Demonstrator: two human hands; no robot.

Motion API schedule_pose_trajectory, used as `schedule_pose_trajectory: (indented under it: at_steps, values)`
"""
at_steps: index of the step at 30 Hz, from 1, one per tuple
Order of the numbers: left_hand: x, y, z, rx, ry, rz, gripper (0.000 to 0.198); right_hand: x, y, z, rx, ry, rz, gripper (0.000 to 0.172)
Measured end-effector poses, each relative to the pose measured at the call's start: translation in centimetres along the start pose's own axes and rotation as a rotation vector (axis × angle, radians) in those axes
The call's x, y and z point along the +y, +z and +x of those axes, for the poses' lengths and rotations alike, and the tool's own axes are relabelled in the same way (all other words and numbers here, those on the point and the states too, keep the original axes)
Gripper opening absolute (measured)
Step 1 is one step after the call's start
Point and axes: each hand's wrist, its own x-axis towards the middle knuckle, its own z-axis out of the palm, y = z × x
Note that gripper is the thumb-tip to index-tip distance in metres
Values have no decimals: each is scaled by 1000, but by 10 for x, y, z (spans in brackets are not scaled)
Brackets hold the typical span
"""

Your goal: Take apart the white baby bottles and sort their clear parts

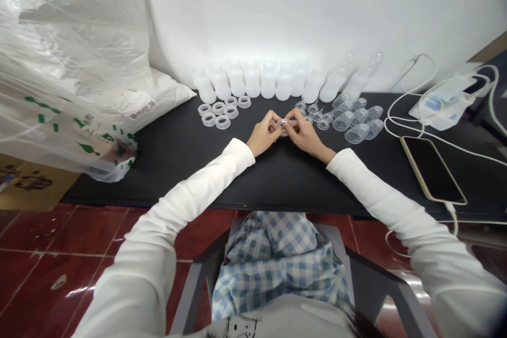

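Note:
Both hands meet over the middle of the black table (253, 179). My left hand (264, 133) and my right hand (304, 134) pinch one small clear ring-like piece (284, 125) between them, its details partly covered by the fingers. Several clear rings (223, 122) lie to the left of my left hand. Just beyond my right hand are several small clear nipples (322, 124), and further right lie several clear domed caps (356, 133). Behind all of these stands a row of frosted bottles (268, 82) along the wall.
White plastic bags (91, 37) fill the left side, above a cardboard box (35, 182). On the right lie a phone (433, 170) with a cable plugged in, looped white cables (390, 111) and a white-and-blue packet (439, 105). The table's front edge runs below my forearms.

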Motion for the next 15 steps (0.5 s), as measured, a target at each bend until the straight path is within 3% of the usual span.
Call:
schedule_pose_trajectory:
  at_steps: [15]
  values:
    - [-11,-1,4,33,54,-1,26,1,1,1,21,-30,-38,42]
